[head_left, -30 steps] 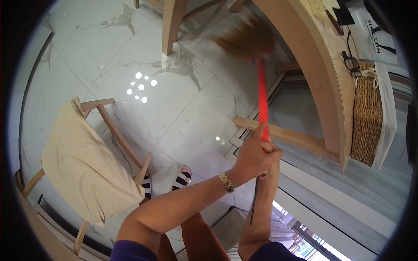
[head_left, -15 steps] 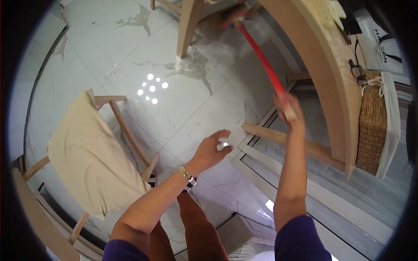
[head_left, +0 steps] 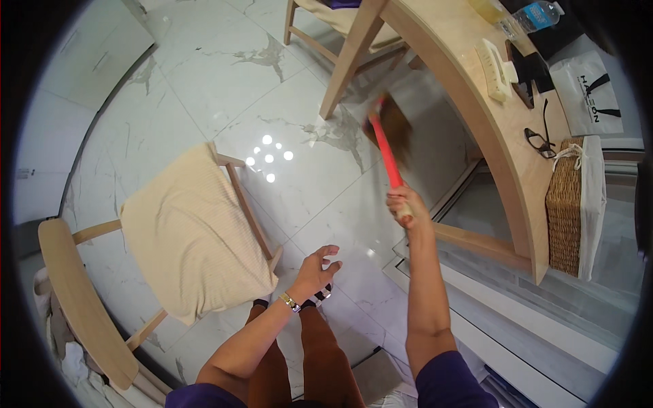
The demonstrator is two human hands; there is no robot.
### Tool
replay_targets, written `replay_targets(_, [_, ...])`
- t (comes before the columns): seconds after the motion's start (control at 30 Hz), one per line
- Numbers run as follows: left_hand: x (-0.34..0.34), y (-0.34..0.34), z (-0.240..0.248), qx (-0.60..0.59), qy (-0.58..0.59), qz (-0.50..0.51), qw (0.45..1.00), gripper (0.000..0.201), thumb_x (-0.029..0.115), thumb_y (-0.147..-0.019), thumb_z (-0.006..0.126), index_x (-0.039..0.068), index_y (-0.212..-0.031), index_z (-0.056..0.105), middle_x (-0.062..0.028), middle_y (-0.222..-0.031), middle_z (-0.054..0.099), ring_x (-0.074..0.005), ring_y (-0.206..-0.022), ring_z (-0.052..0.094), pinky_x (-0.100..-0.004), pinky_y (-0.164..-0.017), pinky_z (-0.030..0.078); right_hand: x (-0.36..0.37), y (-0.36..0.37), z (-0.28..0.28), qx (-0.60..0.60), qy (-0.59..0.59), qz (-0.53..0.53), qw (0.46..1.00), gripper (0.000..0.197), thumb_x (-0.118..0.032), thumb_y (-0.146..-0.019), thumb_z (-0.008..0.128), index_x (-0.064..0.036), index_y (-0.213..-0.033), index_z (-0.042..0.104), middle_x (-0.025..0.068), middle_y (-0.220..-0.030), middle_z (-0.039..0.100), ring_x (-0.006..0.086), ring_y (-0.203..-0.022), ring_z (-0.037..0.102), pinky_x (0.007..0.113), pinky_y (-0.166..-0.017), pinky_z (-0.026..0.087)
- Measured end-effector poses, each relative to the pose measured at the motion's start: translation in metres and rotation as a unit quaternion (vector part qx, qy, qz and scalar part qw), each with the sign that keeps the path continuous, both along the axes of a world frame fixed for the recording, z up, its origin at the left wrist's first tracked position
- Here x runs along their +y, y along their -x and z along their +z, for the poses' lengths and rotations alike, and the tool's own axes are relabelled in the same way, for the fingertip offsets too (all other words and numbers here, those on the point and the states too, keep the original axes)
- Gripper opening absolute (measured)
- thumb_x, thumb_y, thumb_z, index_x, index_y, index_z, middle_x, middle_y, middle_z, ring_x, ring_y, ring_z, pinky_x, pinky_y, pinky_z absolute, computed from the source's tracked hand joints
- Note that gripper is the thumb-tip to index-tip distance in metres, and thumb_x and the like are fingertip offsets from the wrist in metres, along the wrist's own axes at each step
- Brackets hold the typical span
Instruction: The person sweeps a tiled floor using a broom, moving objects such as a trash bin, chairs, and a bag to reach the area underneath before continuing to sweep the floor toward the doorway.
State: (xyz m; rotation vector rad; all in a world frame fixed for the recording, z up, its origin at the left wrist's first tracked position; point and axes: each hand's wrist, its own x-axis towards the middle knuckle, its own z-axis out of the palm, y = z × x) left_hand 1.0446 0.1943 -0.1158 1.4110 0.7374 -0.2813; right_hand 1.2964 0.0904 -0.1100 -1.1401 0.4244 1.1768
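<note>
My right hand (head_left: 408, 206) is wrapped round the handle end of a broom (head_left: 386, 151) with a red handle. Its brown bristles, smeared by motion, are over the floor beneath the curved wooden table (head_left: 469, 81), close to a table leg. Nothing is in my left hand (head_left: 316, 272), which hovers above the floor with its fingers curved and apart. A metal-banded watch (head_left: 290, 302) is on the left wrist.
To my left stands a wooden chair with a cream cloth cover (head_left: 190, 238). Eyeglasses (head_left: 539, 143), a brush (head_left: 494, 70) and a water bottle (head_left: 537, 17) lie on the table. A lined wicker basket (head_left: 564, 211) is at the right. Glossy marbled tiles (head_left: 204, 75) cover the floor.
The broom has swung back toward me, its head coming out from under the far part of the table. My right hand moved left; my left hand dropped slightly nearer. The view has shifted.
</note>
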Motion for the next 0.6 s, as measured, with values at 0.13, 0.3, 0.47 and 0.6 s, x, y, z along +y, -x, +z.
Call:
replay_targets(0.13, [0.031, 0.056, 0.025, 0.0, -0.059, 0.023, 0.998, 0.039, 0.018, -0.074, 0.058, 0.003, -0.11, 0.05, -0.0122, -0.109, 0.055, -0.0275, -0.097, 0.053, -0.0322, -0.081, 0.043, -0.029, 0.045, 0.063, -0.05, -0.026, 0.014, 0.998, 0.045, 0.002, -0.073, 0.048, -0.0124, -0.113, 0.036, -0.0032, -0.052, 0.037, 0.0053, -0.036, 0.035, 0.018, -0.03, 0.028])
replay_targets(0.3, [0.131, 0.128, 0.091, -0.019, -0.425, 0.021, 0.905, 0.041, 0.014, -0.068, 0.06, 0.003, -0.107, 0.052, -0.0245, -0.121, 0.04, -0.0369, -0.111, 0.041, -0.0405, -0.093, 0.034, -0.046, 0.194, 0.205, -0.032, 0.185, 0.008, 0.982, 0.035, 0.003, -0.072, 0.049, -0.0121, -0.1, 0.036, -0.0021, -0.05, 0.033, 0.0059, -0.035, 0.032, 0.019, -0.027, 0.026])
replay_targets(0.47, [0.3, 0.228, 0.185, 0.313, -0.77, 0.043, 0.554, 0.069, 0.015, -0.062, 0.066, 0.01, -0.125, 0.038, -0.0129, -0.14, 0.014, -0.0393, -0.125, 0.019, -0.0657, -0.087, 0.022, -0.02, 0.27, 0.194, 0.104, 0.1, 0.012, 0.989, 0.034, 0.002, -0.073, 0.05, -0.0099, -0.102, 0.038, 0.0002, -0.055, 0.041, 0.0086, -0.04, 0.04, 0.02, -0.031, 0.032])
replay_targets(0.6, [0.341, 0.347, 0.214, 0.531, -0.701, 0.065, 0.472, 0.085, 0.022, -0.065, 0.069, 0.019, -0.134, 0.019, -0.0081, -0.141, 0.01, -0.0398, -0.116, 0.029, -0.0587, -0.078, 0.036, 0.096, 0.265, 0.104, 0.153, -0.08, 0.044, 0.984, 0.02, -0.003, -0.073, 0.054, -0.0122, -0.069, 0.037, -0.0042, -0.049, 0.036, 0.0068, -0.038, 0.037, 0.018, -0.031, 0.028])
